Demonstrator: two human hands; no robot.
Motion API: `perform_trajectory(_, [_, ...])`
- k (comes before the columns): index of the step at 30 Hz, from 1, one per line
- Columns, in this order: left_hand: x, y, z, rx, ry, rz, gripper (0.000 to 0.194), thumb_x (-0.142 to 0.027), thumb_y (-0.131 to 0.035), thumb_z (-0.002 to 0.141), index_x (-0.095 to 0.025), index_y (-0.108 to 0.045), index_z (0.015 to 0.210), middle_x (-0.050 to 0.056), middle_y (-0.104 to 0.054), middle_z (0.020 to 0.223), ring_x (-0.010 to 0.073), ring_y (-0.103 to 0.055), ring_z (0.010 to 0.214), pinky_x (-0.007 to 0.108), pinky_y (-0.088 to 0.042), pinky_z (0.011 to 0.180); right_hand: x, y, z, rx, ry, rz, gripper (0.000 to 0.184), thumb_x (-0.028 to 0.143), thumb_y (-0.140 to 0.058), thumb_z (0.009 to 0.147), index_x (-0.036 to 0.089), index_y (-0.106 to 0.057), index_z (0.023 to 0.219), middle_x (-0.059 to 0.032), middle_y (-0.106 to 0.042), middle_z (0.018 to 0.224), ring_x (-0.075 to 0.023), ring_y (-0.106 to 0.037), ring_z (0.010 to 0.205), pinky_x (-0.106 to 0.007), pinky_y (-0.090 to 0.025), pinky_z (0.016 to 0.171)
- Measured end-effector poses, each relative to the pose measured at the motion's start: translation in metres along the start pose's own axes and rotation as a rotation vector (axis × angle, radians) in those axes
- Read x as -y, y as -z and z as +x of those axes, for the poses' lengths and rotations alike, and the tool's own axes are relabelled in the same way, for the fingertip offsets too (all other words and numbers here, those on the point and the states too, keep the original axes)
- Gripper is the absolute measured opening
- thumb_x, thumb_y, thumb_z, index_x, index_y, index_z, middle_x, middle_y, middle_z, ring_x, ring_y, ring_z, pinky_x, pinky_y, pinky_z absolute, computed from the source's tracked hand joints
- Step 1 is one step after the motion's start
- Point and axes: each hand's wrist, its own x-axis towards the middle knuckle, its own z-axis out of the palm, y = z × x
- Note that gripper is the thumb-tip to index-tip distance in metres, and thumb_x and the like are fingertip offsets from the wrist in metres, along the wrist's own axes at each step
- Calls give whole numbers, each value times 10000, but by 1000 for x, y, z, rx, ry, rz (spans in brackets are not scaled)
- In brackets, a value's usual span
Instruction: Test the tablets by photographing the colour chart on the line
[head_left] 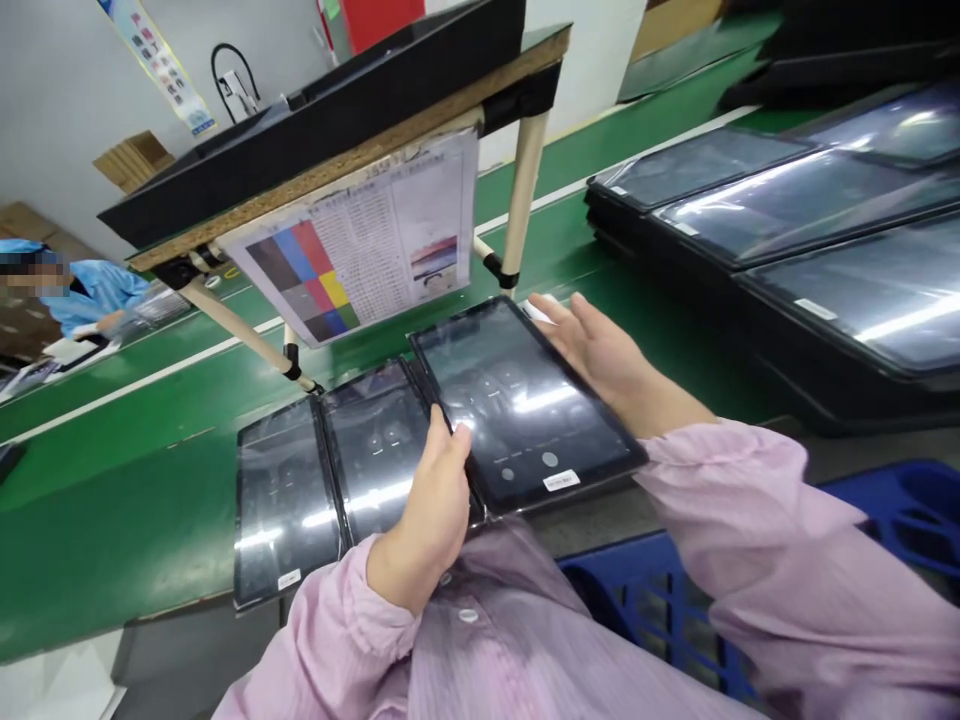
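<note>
A dark tablet point(517, 400) with a glossy screen and a white label at its near edge lies between my two hands, tilted and overlapping the tablet beside it. My left hand point(431, 500) is closed on its left edge, thumb on top and the other fingers mostly hidden. My right hand point(600, 360) supports its right edge, with fingers stretched along and behind the side. A small white thing point(538, 310) shows at the right fingertips; its kind is unclear. To the left lie a second tablet point(379, 440) and a third tablet point(281, 500), both screen up.
A stand point(525, 190) with pipe legs carries a chart sheet point(360, 230) above the green bench point(150, 510). Stacked black trays point(720, 290) of tablets stand on the right. Blue plastic crates point(660, 590) are below. A co-worker in a blue sleeve point(105, 290) sits far left.
</note>
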Motion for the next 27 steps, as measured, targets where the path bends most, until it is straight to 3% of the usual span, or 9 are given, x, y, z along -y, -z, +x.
perform_trajectory(3, [6, 7, -3, 40, -8, 3, 806, -543, -556, 910, -195, -267, 1577, 116, -247, 1651, 239, -238, 1519, 400, -242, 1232, -13, 6, 12, -10, -39, -13, 785, 692, -298, 946, 220, -235, 1570, -74, -571, 1420, -250, -599, 1258, -450, -474, 1095])
perform_trajectory(5, [4, 16, -13, 114, -124, 55, 750, -547, -504, 948, -260, -235, 1587, 91, -273, 1648, 229, -275, 1509, 414, -266, 1227, -19, 8, 17, 32, -14, -58, 777, 694, -285, 951, 258, -204, 1588, -58, -520, 1474, -257, -566, 1300, -479, -444, 1128])
perform_trajectory(9, [-6, 49, -40, 210, -331, 438, 488, -421, -445, 1008, -344, -441, 1490, 77, -521, 1493, 240, -479, 1386, 446, -394, 1149, -18, 12, 11, 47, 242, -434, 754, 720, -329, 936, 334, -262, 1581, 2, -315, 1611, -260, -303, 1493, -512, -239, 1243])
perform_trajectory(11, [-10, 70, -46, 133, -419, 735, 389, -334, -461, 1003, -325, -581, 1373, 87, -611, 1332, 233, -567, 1248, 431, -455, 1063, -12, 11, -2, 66, 421, -790, 650, 696, -375, 938, 348, -478, 1477, 22, -253, 1633, -295, -143, 1539, -576, -95, 1249])
perform_trajectory(13, [-13, 91, -46, -2, -534, 1008, 336, -262, -487, 980, -291, -660, 1267, 96, -621, 1205, 233, -578, 1143, 426, -476, 989, -6, 7, -18, 161, 567, -1100, 494, 628, -385, 967, 362, -687, 1254, 42, -278, 1622, -344, -92, 1541, -655, -24, 1212])
perform_trajectory(15, [-15, 107, -43, -140, -658, 1221, 316, -215, -501, 957, -249, -696, 1203, 111, -601, 1140, 244, -555, 1089, 443, -466, 954, -5, 0, -30, 237, 665, -1288, 444, 551, -372, 996, 362, -761, 1095, 49, -336, 1596, -372, -127, 1531, -696, -30, 1184])
perform_trajectory(18, [-19, 119, -37, -259, -733, 1469, 319, -195, -496, 943, -203, -718, 1173, 138, -564, 1111, 278, -511, 1077, 499, -432, 964, -11, -8, -35, 218, 742, -1423, 453, 514, -355, 1009, 343, -764, 1103, 18, -389, 1571, -400, -185, 1511, -716, -76, 1160])
perform_trajectory(22, [-21, 113, -28, -290, -573, 1689, 383, -241, -486, 952, -241, -673, 1286, 159, -495, 1177, 330, -437, 1153, 561, -407, 991, -15, -14, -36, 164, 782, -1480, 522, 474, -285, 1030, 295, -770, 1108, -32, -405, 1562, -412, -244, 1487, -701, -183, 1135])
perform_trajectory(27, [-16, 103, -22, -253, -475, 1723, 395, -289, -492, 954, -225, -659, 1306, 163, -486, 1147, 330, -432, 1110, 548, -424, 958, -8, -13, -53, 91, 845, -1310, 510, 494, -298, 1013, 290, -729, 1193, -54, -342, 1597, -386, -277, 1483, -637, -274, 1152])
